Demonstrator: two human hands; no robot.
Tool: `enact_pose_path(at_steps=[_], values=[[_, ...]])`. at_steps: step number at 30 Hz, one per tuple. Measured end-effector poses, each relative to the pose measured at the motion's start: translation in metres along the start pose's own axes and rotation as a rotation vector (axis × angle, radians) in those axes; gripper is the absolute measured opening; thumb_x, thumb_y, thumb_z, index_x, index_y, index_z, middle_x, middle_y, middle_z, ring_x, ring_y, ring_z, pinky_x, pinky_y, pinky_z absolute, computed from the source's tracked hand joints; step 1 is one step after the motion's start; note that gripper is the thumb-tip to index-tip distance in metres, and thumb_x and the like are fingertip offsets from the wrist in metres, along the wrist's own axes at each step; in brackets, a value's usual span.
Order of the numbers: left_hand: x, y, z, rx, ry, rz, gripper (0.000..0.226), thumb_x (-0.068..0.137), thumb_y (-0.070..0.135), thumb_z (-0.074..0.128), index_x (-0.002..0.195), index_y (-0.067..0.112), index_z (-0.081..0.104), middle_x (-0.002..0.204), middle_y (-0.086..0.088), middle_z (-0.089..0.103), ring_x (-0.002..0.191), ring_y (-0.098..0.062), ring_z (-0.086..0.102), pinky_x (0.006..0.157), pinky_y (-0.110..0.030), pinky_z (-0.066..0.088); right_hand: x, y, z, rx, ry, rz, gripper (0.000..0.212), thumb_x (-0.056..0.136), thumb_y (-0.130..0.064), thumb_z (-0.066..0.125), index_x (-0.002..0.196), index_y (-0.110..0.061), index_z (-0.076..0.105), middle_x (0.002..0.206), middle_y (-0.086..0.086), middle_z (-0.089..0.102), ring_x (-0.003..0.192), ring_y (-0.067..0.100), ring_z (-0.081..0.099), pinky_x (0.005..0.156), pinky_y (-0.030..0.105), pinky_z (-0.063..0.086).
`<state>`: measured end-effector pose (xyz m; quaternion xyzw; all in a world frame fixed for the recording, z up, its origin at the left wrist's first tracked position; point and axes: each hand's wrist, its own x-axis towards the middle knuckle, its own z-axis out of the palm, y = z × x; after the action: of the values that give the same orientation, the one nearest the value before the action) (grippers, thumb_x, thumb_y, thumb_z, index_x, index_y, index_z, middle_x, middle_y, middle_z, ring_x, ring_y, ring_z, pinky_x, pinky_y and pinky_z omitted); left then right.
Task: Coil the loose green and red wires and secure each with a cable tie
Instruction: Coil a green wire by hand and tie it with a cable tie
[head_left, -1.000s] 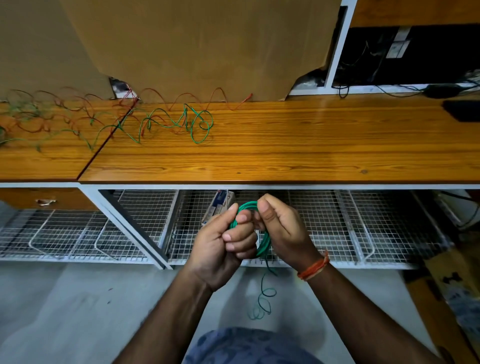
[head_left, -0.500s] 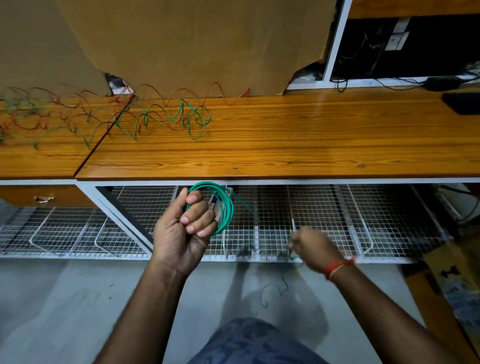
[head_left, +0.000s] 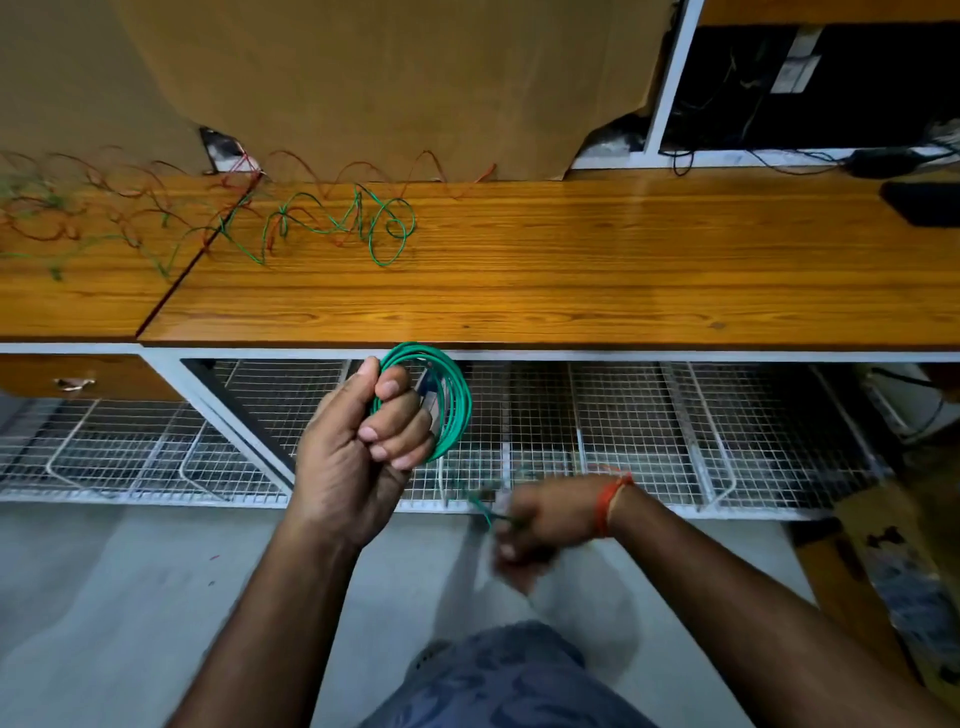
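Left hand (head_left: 363, 447) has its fingers curled tight around a green wire coil (head_left: 447, 395), held up just below the front edge of the wooden counter (head_left: 571, 280). Right hand (head_left: 540, 519) is lower down, well apart from the left and blurry, but it seems to pinch a green wire end (head_left: 485, 512). More loose green wire (head_left: 384, 228) and red wire (head_left: 363, 169) lie tangled on the counter's far left. Wire mesh shelf (head_left: 675, 447) underneath.

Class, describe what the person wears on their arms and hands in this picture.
Both forearms are bare, with no sleeves, gloves or rings in view. The right hand has an orange-red thread band around its wrist. The left hand and its wrist wear nothing.
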<state>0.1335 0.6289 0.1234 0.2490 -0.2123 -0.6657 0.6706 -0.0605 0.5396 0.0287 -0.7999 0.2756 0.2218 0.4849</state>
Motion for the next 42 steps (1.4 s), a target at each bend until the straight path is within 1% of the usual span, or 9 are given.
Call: enact_pose_path(at_steps=[2,6,11,15,20,26,31,35,42], values=[[-0.004,0.002,-0.003,0.090,0.011,0.000,0.036,0.105,0.031,0.039,0.074,0.020,0.054,0.050,0.014,0.028,0.042,-0.003,0.018,0.041,-0.017,0.021,-0.007,0.030,-0.010,-0.095,-0.013,0.302,0.020,0.102,-0.010,0.054,0.102,-0.001,0.072,0.091,0.012,0.076,0.094,0.030,0.073,0.082,0.035,0.061],[-0.007,-0.008,0.000,0.118,0.011,-0.014,0.033,0.103,0.031,0.042,0.074,0.020,0.053,0.049,0.014,0.032,0.040,0.000,0.026,0.041,-0.017,0.019,0.016,0.031,-0.021,-0.073,0.815,0.248,0.028,0.099,-0.003,0.052,0.092,-0.022,0.071,0.100,0.012,0.071,0.094,0.026,0.067,0.078,0.028,0.054],[-0.002,0.005,0.005,0.137,-0.030,0.014,0.033,0.104,0.031,0.040,0.075,0.019,0.052,0.049,0.014,0.032,0.042,-0.004,0.017,0.040,-0.018,0.018,0.001,0.015,-0.008,0.072,-0.113,0.230,0.022,0.104,-0.006,0.052,0.108,0.005,0.069,0.102,0.019,0.074,0.078,0.019,0.071,0.069,0.028,0.057],[-0.006,0.000,0.004,0.151,-0.017,0.007,0.032,0.102,0.031,0.041,0.075,0.019,0.051,0.049,0.013,0.032,0.042,-0.002,0.021,0.041,-0.019,0.018,0.012,0.037,-0.026,-0.145,0.707,0.375,0.021,0.100,-0.004,0.052,0.100,-0.008,0.073,0.105,0.013,0.074,0.095,0.028,0.070,0.084,0.037,0.058],[-0.004,0.007,0.004,0.130,-0.040,0.027,0.034,0.105,0.030,0.039,0.075,0.019,0.052,0.049,0.014,0.032,0.044,-0.005,0.015,0.041,-0.019,0.016,0.006,0.026,0.004,0.105,0.076,0.255,0.020,0.103,-0.017,0.057,0.112,-0.008,0.074,0.106,0.006,0.076,0.090,0.013,0.069,0.082,0.033,0.055],[-0.003,0.004,-0.006,0.083,0.008,-0.002,0.030,0.102,0.031,0.044,0.076,0.019,0.051,0.049,0.014,0.032,0.044,-0.005,0.014,0.041,-0.019,0.015,-0.006,0.026,-0.006,0.009,0.522,0.003,0.009,0.093,-0.023,0.075,0.092,-0.014,0.071,0.127,0.000,0.057,0.124,0.010,0.052,0.104,0.023,0.038],[0.003,0.004,-0.009,0.062,0.033,-0.045,0.032,0.102,0.030,0.042,0.074,0.019,0.053,0.049,0.013,0.031,0.044,-0.005,0.013,0.040,-0.017,0.015,-0.009,-0.007,-0.005,0.816,0.380,-0.432,0.034,0.092,0.002,0.069,0.122,0.008,0.053,0.107,0.016,0.070,0.097,0.033,0.071,0.089,0.041,0.058],[0.004,0.006,-0.014,0.000,0.111,-0.034,0.029,0.101,0.031,0.042,0.076,0.019,0.049,0.047,0.013,0.031,0.041,-0.003,0.016,0.039,-0.016,0.015,-0.012,-0.009,-0.006,0.814,0.603,-0.402,0.016,0.092,-0.006,0.069,0.107,-0.004,0.063,0.079,0.004,0.068,0.069,0.014,0.062,0.059,0.024,0.053],[0.010,0.021,-0.035,-0.155,0.264,0.067,0.037,0.107,0.031,0.038,0.075,0.021,0.053,0.048,0.010,0.032,0.037,-0.002,0.028,0.038,-0.014,0.018,-0.010,0.019,0.015,0.726,0.991,-0.295,0.009,0.094,-0.004,0.070,0.094,-0.012,0.073,0.083,0.000,0.073,0.081,0.012,0.067,0.076,0.031,0.056]])
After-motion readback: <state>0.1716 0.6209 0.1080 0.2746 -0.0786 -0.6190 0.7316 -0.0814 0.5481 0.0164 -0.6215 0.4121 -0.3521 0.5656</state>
